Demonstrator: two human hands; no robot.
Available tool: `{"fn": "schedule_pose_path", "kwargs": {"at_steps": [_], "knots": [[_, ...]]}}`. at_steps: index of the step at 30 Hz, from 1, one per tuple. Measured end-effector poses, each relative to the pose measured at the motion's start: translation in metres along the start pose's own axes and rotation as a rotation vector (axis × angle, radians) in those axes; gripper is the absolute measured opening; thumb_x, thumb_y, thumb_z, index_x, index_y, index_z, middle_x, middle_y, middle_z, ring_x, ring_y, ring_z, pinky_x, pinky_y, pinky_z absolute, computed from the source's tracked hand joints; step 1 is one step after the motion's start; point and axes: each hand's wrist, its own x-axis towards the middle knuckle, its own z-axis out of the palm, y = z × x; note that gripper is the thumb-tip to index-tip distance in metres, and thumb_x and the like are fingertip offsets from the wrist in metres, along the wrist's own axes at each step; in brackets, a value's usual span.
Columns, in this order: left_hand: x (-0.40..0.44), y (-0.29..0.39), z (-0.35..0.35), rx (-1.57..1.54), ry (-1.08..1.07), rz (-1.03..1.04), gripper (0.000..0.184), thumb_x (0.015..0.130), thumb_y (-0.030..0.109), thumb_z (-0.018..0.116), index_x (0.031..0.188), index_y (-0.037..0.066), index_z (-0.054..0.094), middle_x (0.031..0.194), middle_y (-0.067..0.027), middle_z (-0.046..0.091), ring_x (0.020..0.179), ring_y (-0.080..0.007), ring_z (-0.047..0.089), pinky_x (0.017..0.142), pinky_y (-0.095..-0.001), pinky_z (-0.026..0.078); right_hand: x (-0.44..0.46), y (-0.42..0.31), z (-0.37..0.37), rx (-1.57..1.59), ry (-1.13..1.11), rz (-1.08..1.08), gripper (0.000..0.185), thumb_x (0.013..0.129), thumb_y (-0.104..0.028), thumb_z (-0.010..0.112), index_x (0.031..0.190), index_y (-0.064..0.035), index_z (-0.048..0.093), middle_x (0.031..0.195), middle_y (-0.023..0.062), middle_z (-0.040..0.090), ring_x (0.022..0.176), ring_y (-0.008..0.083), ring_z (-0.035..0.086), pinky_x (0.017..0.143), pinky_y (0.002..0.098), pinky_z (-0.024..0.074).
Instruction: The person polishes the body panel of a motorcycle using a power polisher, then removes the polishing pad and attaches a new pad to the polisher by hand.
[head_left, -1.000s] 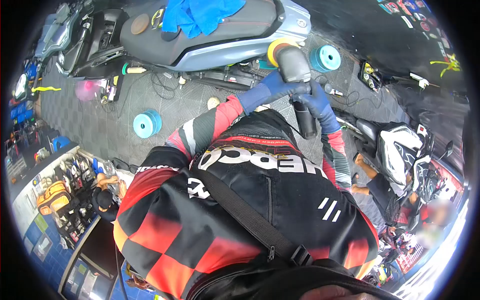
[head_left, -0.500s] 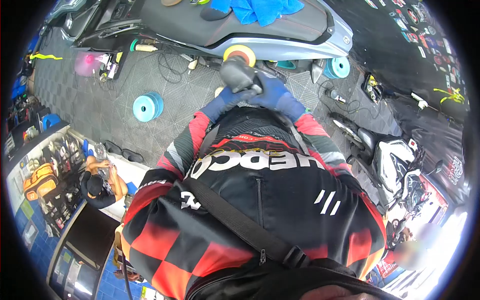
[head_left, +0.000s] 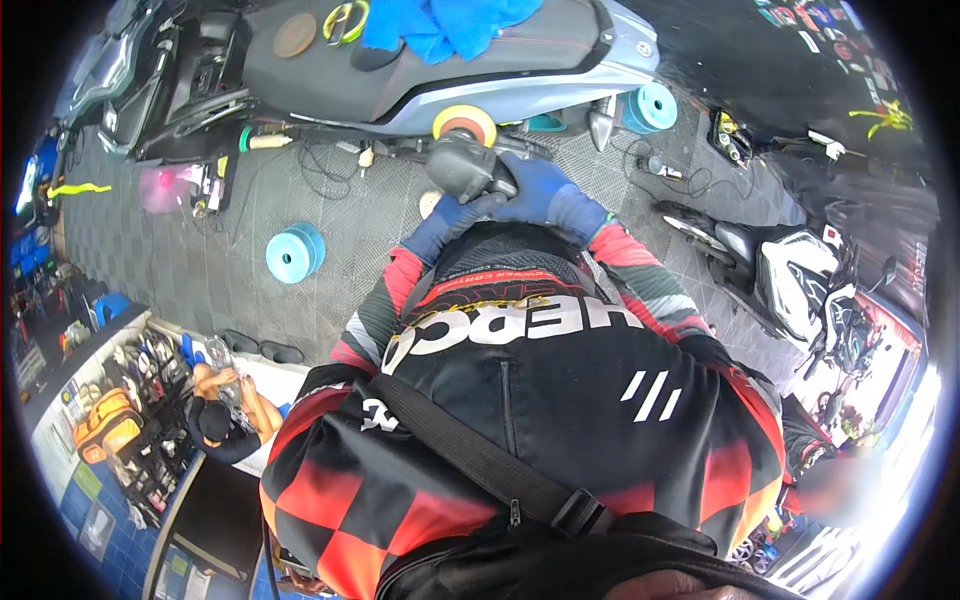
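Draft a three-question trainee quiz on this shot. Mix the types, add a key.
1. Multiple choice: what do the left hand and right hand hold together?
A) a spray bottle
B) a polisher with a round pad
C) a bucket
2. True or false: a blue cloth lies on the motorcycle seat.
3. Count: how many light-blue cylinders with a central hole stand on the floor?

Key:
1. B
2. True
3. Two: one out to the left of the hands, one by the motorcycle's rear panel
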Motion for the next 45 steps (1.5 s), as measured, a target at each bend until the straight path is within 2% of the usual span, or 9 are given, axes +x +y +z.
{"fn": "schedule_pose_path", "kwargs": {"at_steps": [11,14,20,23,25,26,30,41,45], "knots": [[0.083,0.085,0.146,-0.033,-0.156,0.087,0.053,0.077,0.021,0.077,0.122,0.004,0.053,0.111,-0.0067,0.061,0.098,-0.0136,0.059,0.081,-0.0292,0.051,-0.098,0.114,-0.063,0.542,0.297,0.091,0.086,0.064,-0.028,0.081,0.137,-0.0050,0.043,0.109,0.0167,0.065,0.100,0.0253,0.064,0.087,0.0364,0.0497],[0.121,0.074,0.176,0.120,-0.221,0.068,0.058,0.071,0.044,0.079,0.108,0.004,0.063,0.101,-0.0092,0.066,0.093,-0.0162,0.062,0.079,-0.0317,0.051,-0.115,0.159,-0.063,0.667,0.357,0.082,0.085,0.064,-0.026,0.081,0.137,-0.0052,0.043,0.111,0.0160,0.065,0.100,0.0240,0.063,0.089,0.0354,0.0483],[0.144,0.103,0.211,0.264,-0.244,0.153,0.053,0.070,0.042,0.080,0.103,0.003,0.065,0.088,-0.0068,0.068,0.078,-0.0145,0.065,0.068,-0.0293,0.053,-0.141,0.158,-0.086,1.041,0.477,0.154,0.058,0.070,-0.007,0.070,0.122,0.0021,0.046,0.096,0.0118,0.064,0.085,0.0178,0.066,0.078,0.0308,0.0547],[0.140,0.102,0.200,0.272,-0.216,0.098,0.052,0.070,0.041,0.080,0.101,0.002,0.065,0.086,-0.0062,0.068,0.077,-0.0146,0.066,0.066,-0.0291,0.053,-0.133,0.150,-0.090,1.124,0.375,0.175,0.060,0.071,-0.008,0.070,0.124,0.0027,0.045,0.098,0.0114,0.064,0.089,0.0180,0.065,0.080,0.0308,0.0537],[0.131,0.093,0.186,0.173,-0.158,0.253,0.055,0.070,0.041,0.081,0.104,0.002,0.064,0.091,-0.0070,0.067,0.081,-0.0158,0.065,0.069,-0.0307,0.053,-0.123,0.145,-0.078,1.040,0.343,0.166,0.065,0.070,-0.011,0.072,0.127,0.0025,0.044,0.100,0.0126,0.064,0.092,0.0193,0.065,0.082,0.0320,0.0528],[0.125,0.089,0.172,0.174,-0.244,0.148,0.054,0.073,0.031,0.080,0.114,0.004,0.058,0.103,-0.0061,0.064,0.093,-0.0141,0.061,0.079,-0.0312,0.051,-0.117,0.144,-0.071,0.959,0.325,0.159,0.070,0.070,-0.014,0.075,0.130,0.0023,0.043,0.102,0.0138,0.064,0.096,0.0207,0.064,0.084,0.0331,0.0518],[0.081,0.076,0.126,0.096,-0.144,0.199,0.055,0.076,0.028,0.077,0.120,0.004,0.053,0.110,-0.0066,0.062,0.097,-0.0143,0.060,0.082,-0.0307,0.051,-0.078,0.123,-0.041,0.620,0.291,-0.036,0.089,0.065,-0.031,0.081,0.138,-0.0029,0.039,0.114,0.0197,0.063,0.104,0.0292,0.063,0.091,0.0383,0.0479],[-0.012,0.038,-0.016,-0.072,0.027,-0.093,0.057,0.080,0.039,0.074,0.121,0.005,0.053,0.111,-0.0061,0.059,0.097,-0.0136,0.057,0.083,-0.0286,0.049,0.026,-0.012,0.001,0.158,-0.038,-0.054,0.076,0.064,-0.045,0.078,0.121,-0.0029,0.049,0.102,0.0236,0.065,0.096,0.0390,0.063,0.082,0.0439,0.0498],[-0.031,-0.009,-0.054,-0.004,0.170,-0.025,0.049,0.083,0.041,0.069,0.115,0.006,0.059,0.108,-0.0043,0.060,0.098,-0.0133,0.055,0.089,-0.0289,0.045,0.054,-0.046,0.022,0.079,-0.139,-0.054,0.079,0.065,-0.048,0.075,0.121,-0.0006,0.047,0.102,0.0243,0.064,0.096,0.0396,0.063,0.082,0.0449,0.0497]]}}
